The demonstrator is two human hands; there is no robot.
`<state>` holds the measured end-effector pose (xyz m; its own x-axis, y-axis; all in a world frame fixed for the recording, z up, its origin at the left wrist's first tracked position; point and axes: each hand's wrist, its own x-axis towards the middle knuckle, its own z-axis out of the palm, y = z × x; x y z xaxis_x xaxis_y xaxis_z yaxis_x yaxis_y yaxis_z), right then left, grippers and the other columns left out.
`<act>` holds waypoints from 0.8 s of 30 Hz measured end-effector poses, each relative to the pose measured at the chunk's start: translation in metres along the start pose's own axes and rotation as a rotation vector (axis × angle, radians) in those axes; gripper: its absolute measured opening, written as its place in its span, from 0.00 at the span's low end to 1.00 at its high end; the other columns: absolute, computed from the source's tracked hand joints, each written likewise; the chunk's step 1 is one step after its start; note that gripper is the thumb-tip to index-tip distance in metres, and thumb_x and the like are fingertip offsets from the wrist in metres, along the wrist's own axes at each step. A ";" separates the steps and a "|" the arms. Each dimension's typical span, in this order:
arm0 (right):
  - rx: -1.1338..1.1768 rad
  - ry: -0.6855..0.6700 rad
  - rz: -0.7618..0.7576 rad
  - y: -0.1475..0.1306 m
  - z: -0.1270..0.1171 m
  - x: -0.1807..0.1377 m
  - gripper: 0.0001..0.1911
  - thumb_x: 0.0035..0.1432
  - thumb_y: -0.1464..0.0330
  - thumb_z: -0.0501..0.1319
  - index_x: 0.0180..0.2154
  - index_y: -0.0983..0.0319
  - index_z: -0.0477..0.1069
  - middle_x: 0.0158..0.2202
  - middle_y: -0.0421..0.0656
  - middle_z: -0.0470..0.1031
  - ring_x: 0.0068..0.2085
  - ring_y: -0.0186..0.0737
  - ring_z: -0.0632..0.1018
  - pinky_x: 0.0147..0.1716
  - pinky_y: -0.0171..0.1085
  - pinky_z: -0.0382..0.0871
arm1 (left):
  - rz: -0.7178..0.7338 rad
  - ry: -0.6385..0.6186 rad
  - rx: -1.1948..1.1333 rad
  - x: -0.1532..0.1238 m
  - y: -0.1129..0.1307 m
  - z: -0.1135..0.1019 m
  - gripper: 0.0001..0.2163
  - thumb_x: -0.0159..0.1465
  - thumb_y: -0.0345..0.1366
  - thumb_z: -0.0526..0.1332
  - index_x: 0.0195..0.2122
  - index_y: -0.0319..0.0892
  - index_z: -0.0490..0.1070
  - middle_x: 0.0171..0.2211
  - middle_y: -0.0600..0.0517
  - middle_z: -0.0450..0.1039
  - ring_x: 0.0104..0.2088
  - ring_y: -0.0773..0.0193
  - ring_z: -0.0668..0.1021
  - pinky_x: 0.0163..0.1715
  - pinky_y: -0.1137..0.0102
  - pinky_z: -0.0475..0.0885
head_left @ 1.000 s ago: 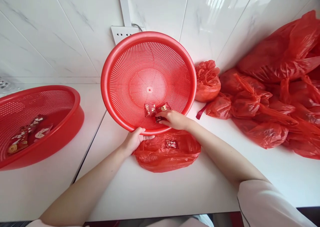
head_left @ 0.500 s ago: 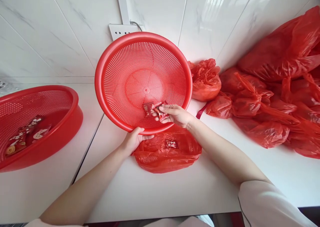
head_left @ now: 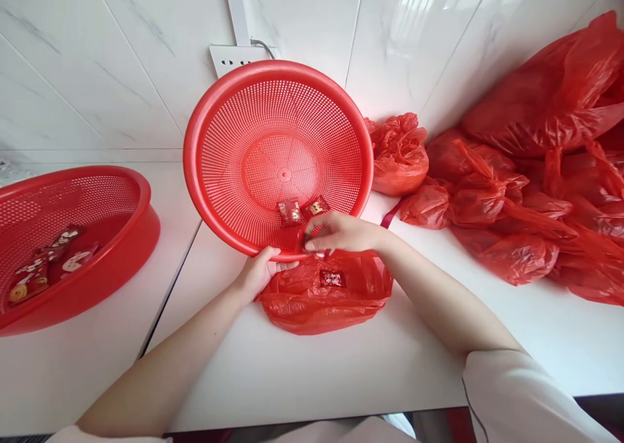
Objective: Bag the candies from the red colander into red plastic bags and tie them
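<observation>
A red perforated plastic basket (head_left: 277,115) is tilted toward me, its lower rim over a red plastic bag (head_left: 316,314). My left hand (head_left: 256,274) is closed on that lower rim, thumb on top and fingers beneath. Inside the basket lie a red wrapped packet (head_left: 289,212) and a second red packet (head_left: 316,206) with gold print. My right hand (head_left: 338,232) is at the rim's lower right, fingers bent round a small red wrapped packet (head_left: 319,254), mostly hidden by the hand. Another dark red packet (head_left: 332,278) rests on the bag below.
On the left stands a second red basket (head_left: 121,235) with several wrapped packets (head_left: 49,261) in it. Several filled red plastic bags (head_left: 507,209) are heaped along the right. Behind the tilted basket, a power socket (head_left: 234,58) is fixed to the tiled wall.
My right hand has moved down from the packets to the basket's lower rim with a packet. Two packets now show in the basket, uncovered. My left hand stays on the rim.
</observation>
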<state>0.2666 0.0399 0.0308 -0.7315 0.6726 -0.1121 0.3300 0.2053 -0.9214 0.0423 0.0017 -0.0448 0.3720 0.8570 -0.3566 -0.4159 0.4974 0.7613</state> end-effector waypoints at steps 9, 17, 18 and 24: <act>-0.542 0.249 -0.215 0.006 0.019 0.008 0.11 0.64 0.68 0.54 0.43 0.64 0.74 0.42 0.47 0.78 0.43 0.39 0.78 0.45 0.39 0.70 | -0.005 0.011 0.037 -0.002 -0.003 -0.001 0.16 0.62 0.31 0.56 0.49 0.35 0.74 0.46 0.42 0.78 0.45 0.52 0.80 0.52 0.57 0.72; -0.639 0.203 -0.167 0.046 0.028 0.024 0.47 0.60 0.49 0.55 0.69 0.64 0.34 0.68 0.59 0.48 0.69 0.56 0.50 0.64 0.63 0.36 | 0.017 -0.026 0.116 -0.002 -0.004 -0.002 0.15 0.61 0.30 0.57 0.48 0.35 0.74 0.44 0.42 0.78 0.45 0.50 0.80 0.51 0.54 0.73; -0.611 0.162 -0.184 0.045 0.027 0.023 0.48 0.59 0.48 0.56 0.69 0.62 0.35 0.66 0.59 0.55 0.67 0.56 0.57 0.63 0.63 0.41 | -0.013 -0.028 0.097 -0.002 -0.003 -0.002 0.15 0.61 0.30 0.56 0.47 0.34 0.75 0.42 0.41 0.79 0.43 0.50 0.81 0.49 0.54 0.74; -0.152 0.087 -0.261 0.035 0.019 0.023 0.31 0.52 0.60 0.68 0.56 0.62 0.69 0.51 0.49 0.76 0.50 0.46 0.77 0.50 0.44 0.72 | 0.008 -0.045 0.039 -0.002 0.001 0.000 0.16 0.61 0.30 0.55 0.48 0.33 0.73 0.46 0.41 0.77 0.45 0.51 0.80 0.47 0.59 0.76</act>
<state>0.2503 0.0494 -0.0111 -0.7515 0.6402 0.1593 0.2277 0.4783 -0.8481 0.0408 -0.0001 -0.0437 0.4061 0.8537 -0.3260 -0.3866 0.4837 0.7852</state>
